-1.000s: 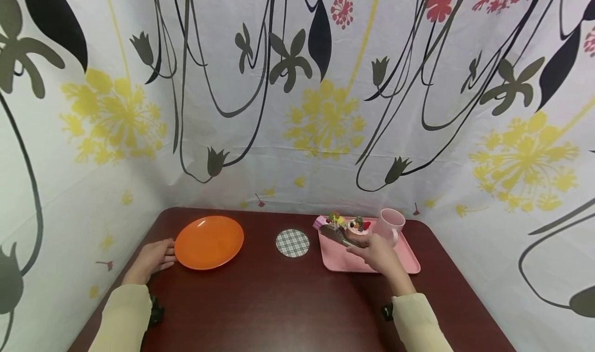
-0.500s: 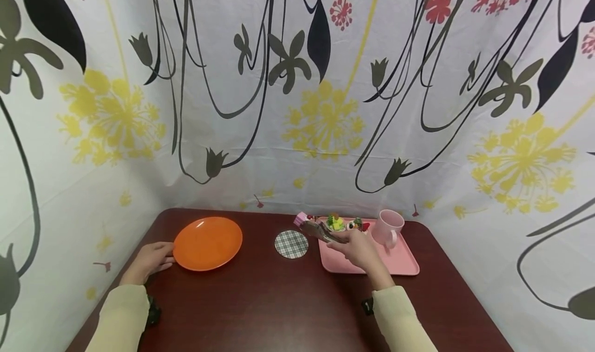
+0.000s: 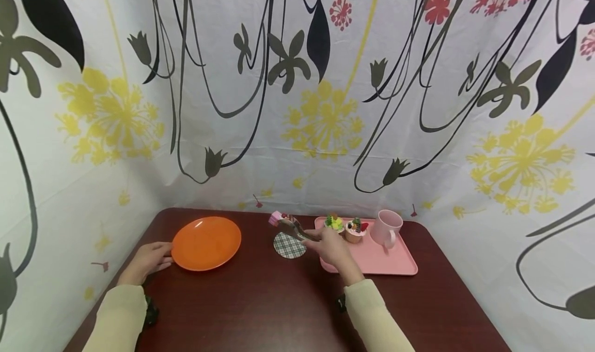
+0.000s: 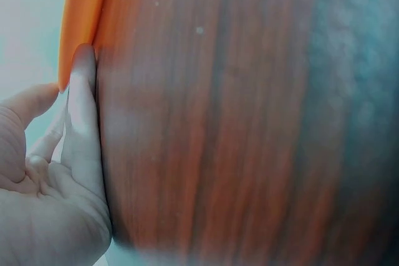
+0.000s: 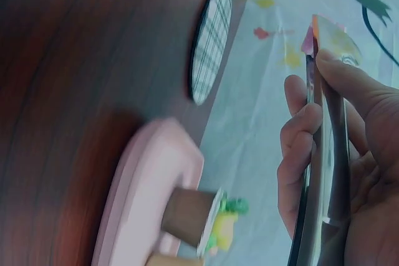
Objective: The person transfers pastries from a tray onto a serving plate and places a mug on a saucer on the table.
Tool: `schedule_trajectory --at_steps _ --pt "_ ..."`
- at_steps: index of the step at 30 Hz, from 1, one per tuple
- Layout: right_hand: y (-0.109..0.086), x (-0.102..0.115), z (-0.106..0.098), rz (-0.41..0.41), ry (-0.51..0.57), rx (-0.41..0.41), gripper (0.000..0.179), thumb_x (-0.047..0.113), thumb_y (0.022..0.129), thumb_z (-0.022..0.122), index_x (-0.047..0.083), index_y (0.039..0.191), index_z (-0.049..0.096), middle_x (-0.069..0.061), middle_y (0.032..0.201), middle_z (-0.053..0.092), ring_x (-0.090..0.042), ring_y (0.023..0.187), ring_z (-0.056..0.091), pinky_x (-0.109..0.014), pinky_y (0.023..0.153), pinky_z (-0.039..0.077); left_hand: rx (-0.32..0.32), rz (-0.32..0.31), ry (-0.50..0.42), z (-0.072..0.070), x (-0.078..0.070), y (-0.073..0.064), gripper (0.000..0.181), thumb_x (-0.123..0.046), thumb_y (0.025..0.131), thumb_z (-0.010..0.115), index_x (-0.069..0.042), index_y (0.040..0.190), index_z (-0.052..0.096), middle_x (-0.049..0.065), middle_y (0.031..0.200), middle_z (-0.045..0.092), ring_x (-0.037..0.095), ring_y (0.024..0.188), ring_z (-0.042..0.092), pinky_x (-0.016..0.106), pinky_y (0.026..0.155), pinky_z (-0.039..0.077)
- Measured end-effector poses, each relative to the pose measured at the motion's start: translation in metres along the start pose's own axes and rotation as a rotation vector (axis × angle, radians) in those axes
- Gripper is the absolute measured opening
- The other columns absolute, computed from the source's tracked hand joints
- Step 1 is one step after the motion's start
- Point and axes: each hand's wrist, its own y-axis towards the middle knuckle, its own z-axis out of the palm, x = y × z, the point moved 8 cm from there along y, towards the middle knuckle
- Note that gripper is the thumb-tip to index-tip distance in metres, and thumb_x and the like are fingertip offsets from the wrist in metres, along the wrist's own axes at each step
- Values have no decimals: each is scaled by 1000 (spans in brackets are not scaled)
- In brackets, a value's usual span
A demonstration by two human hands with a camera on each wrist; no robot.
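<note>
My right hand (image 3: 331,244) grips metal tongs (image 5: 340,160) above the table. A small toy cake with a pink wrapper (image 3: 276,217) and red bits on top is held between the tongs' ends, just over the back of the round checked coaster (image 3: 289,249). In the right wrist view, the hand and tongs hide most of the cake. On the left, my left hand (image 3: 147,259) pinches the near-left rim of the orange plate (image 3: 206,243). The left wrist view has the thumb (image 4: 43,99) at the rim and fingers (image 4: 82,104) under its edge.
At the right, a pink tray (image 3: 392,261) carries two toy cupcakes, one green-and-yellow topped (image 3: 333,223) and one with fruit (image 3: 355,230), plus a pink mug (image 3: 386,229). Patterned curtains (image 3: 260,109) rise behind and along both sides of the dark brown table (image 3: 241,310).
My right hand has carried the tongs and the pink cake left, from over the tray to above the coaster. Both cupcakes now show fully. The left hand stays at the plate.
</note>
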Motion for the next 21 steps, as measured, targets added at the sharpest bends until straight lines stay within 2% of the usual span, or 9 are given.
schedule_trajectory --at_steps 2,5,7,10,12,16,18,21 --pt "3 7 7 -14 -30 -4 33 35 99 80 21 129 81 -3 117 82 -15 86 62 -33 72 48 -2 0 -7 0 1 0 69 -37 115 48 15 159 36 37 152 52 3 93 72 25 85 66" --pt "8 15 16 -24 -52 -5 34 38 99 79 24 130 81 -2 125 80 -17 85 64 -34 68 47 -3 4 -18 -1 2 -1 68 -36 115 48 15 158 37 38 153 51 2 92 72 24 85 66" --pt "11 19 22 -33 -59 -2 35 37 100 79 24 132 80 -2 126 80 -17 76 59 -33 63 42 -4 5 -18 0 2 -2 67 -35 115 48 15 158 38 38 154 50 2 91 72 23 85 65" --pt "14 25 31 -34 -67 6 35 37 100 79 24 132 80 0 118 82 -14 65 47 -30 55 35 -3 0 -12 1 1 -3 66 -35 114 49 14 158 39 37 152 52 2 91 72 22 84 65" --pt "16 28 36 -31 -75 12 35 39 99 79 26 132 80 0 100 82 -13 58 40 -29 50 31 -3 2 -8 1 1 -3 66 -35 114 50 15 157 40 36 150 54 2 91 72 22 84 65" --pt "20 35 46 -24 -74 24 36 40 100 79 27 133 79 0 71 70 -11 50 33 -28 45 28 -19 -3 -16 1 1 -3 66 -33 114 51 15 157 39 36 148 56 2 89 72 23 82 65" --pt "22 38 50 -28 -72 28 36 40 100 78 27 134 79 -1 72 71 -10 49 34 -28 45 28 -31 -7 -19 -1 1 -3 66 -33 114 50 15 157 39 36 148 56 1 88 71 23 82 66" --pt "26 44 54 -28 -91 29 37 42 100 78 29 135 78 -1 88 81 -11 49 36 -29 45 29 -34 -2 -22 0 1 -1 67 -35 114 50 16 156 38 36 146 57 2 89 72 24 82 66"
